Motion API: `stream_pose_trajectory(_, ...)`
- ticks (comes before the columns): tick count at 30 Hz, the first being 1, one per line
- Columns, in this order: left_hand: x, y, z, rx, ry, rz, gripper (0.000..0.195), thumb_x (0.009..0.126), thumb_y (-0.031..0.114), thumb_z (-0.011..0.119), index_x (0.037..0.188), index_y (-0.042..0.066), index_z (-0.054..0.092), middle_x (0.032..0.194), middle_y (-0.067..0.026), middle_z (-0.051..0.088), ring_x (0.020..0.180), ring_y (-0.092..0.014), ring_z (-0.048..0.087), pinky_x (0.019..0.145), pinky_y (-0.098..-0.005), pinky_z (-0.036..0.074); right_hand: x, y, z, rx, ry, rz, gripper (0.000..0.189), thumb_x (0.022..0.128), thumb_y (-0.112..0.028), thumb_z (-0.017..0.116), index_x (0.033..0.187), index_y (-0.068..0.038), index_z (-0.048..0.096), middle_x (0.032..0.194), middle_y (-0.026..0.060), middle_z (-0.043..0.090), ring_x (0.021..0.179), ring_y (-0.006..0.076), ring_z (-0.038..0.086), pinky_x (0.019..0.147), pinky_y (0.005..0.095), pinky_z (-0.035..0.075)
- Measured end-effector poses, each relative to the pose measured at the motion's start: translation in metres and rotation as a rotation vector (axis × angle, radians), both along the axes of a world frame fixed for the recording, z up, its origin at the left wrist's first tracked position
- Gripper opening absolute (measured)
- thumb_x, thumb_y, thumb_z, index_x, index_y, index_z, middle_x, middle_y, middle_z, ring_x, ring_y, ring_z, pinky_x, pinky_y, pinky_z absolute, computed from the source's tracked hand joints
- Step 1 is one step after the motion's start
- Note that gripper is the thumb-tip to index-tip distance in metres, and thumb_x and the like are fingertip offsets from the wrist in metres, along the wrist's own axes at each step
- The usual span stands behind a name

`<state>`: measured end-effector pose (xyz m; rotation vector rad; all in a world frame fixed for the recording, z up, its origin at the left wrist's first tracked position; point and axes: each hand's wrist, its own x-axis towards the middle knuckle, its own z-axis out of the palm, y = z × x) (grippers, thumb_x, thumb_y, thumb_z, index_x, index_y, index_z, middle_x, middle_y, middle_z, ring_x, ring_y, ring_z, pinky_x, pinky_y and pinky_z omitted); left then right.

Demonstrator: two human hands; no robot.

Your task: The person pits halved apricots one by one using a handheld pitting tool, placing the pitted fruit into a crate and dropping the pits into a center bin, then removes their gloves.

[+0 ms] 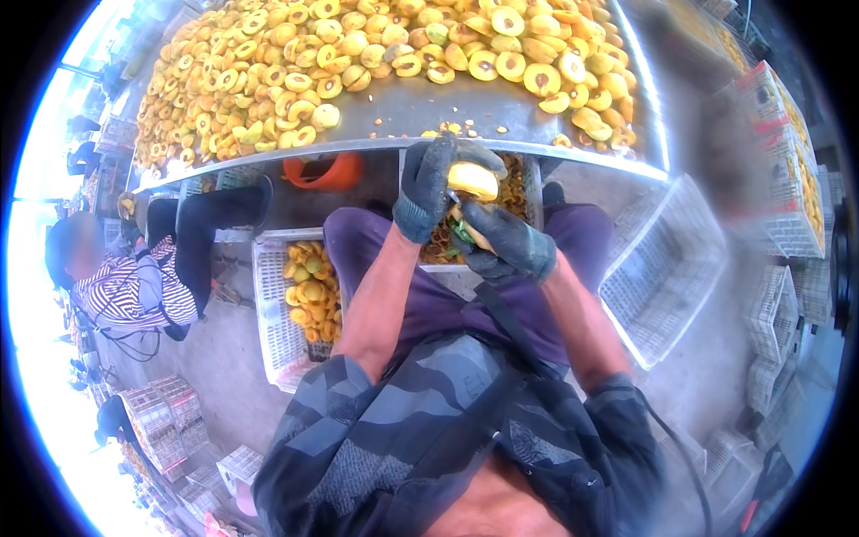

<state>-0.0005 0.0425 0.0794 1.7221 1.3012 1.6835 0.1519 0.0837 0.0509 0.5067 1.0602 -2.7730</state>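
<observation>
My left hand (426, 188), in a dark work glove, grips a yellow halved fruit (473, 180), which looks like a peach, just past the table's near edge. Close below it, my gloved right hand (513, 241) is closed around a small pitting tool with a pale handle (478, 235). The tool's metal tip reaches the fruit's lower left side; its exact contact is hidden. Something green shows beside the handle. Beneath both hands, between my knees, a crate holds brown pits and scraps (439, 250).
Halved yellow fruit (362, 50) are heaped on the metal table (429, 107). At my left is a white plastic crate (272, 302) partly filled with fruit; another crate (661, 275) stands at right. An orange bucket (329, 173) sits under the table. A person (141, 282) sits at far left.
</observation>
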Motion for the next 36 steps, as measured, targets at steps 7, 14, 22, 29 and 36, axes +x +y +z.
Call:
stream_pose_trajectory(7, -0.001, -0.001, -0.024, -0.099, -0.409, -0.029, 0.049, 0.083, 0.037, 0.065, 0.107, -0.005, 0.058, 0.095, -0.0133, 0.066, 0.085, -0.023, 0.065, 0.082, -0.0337, 0.052, -0.010, -0.023, -0.011, -0.109, 0.014, -0.272, 0.051, 0.097, -0.058, 0.040, 0.082, -0.010, 0.051, 0.047, -0.0034, 0.036, 0.033, 0.0053, 0.027, 0.030, 0.0208, 0.021)
stream_pose_trajectory(14, -0.060, -0.018, -0.046, 0.093, 0.300, 0.906, 0.057, 0.066, 0.002, 0.082, 0.116, 0.000, 0.055, 0.104, -0.0127, 0.061, 0.095, -0.024, 0.061, 0.083, -0.0334, 0.052, -0.014, -0.011, -0.057, -0.297, 0.196, -0.242, 0.072, 0.092, -0.073, 0.024, 0.060, -0.011, 0.042, 0.040, -0.0023, 0.031, 0.028, 0.0086, 0.024, 0.028, 0.0228, 0.021)
stream_pose_trajectory(22, -0.249, -0.170, -0.071, -0.617, 0.462, 1.180, 0.042, 0.090, 0.040, 0.054, 0.096, 0.001, 0.070, 0.098, -0.0186, 0.070, 0.091, -0.032, 0.067, 0.080, -0.0402, 0.051, -0.022, -0.015, -0.070, -0.132, -0.092, -0.342, 0.071, 0.094, -0.068, 0.027, 0.086, -0.005, 0.058, 0.041, -0.0015, 0.034, 0.028, 0.0090, 0.026, 0.028, 0.0228, 0.023)
stream_pose_trajectory(29, -0.219, -0.039, -0.107, -0.204, 0.983, 0.710, 0.024, 0.093, 0.023, 0.054, 0.100, 0.006, 0.069, 0.096, -0.0138, 0.070, 0.088, -0.031, 0.066, 0.079, -0.0396, 0.052, -0.027, -0.015, -0.089, -0.206, -0.065, -0.363, 0.063, 0.098, -0.062, 0.028, 0.109, -0.008, 0.058, 0.043, -0.0010, 0.036, 0.029, 0.0085, 0.028, 0.029, 0.0219, 0.023)
stream_pose_trajectory(36, -0.216, 0.178, -0.210, -0.422, 0.795, 0.639, 0.056, 0.082, 0.054, 0.060, 0.108, 0.004, 0.067, 0.108, -0.0182, 0.068, 0.102, -0.032, 0.064, 0.087, -0.0417, 0.050, -0.027, -0.006, -0.071, -0.193, -0.079, -0.389, 0.064, 0.095, -0.064, 0.034, 0.113, -0.007, 0.059, 0.047, -0.0021, 0.039, 0.031, 0.0080, 0.029, 0.031, 0.0218, 0.023)
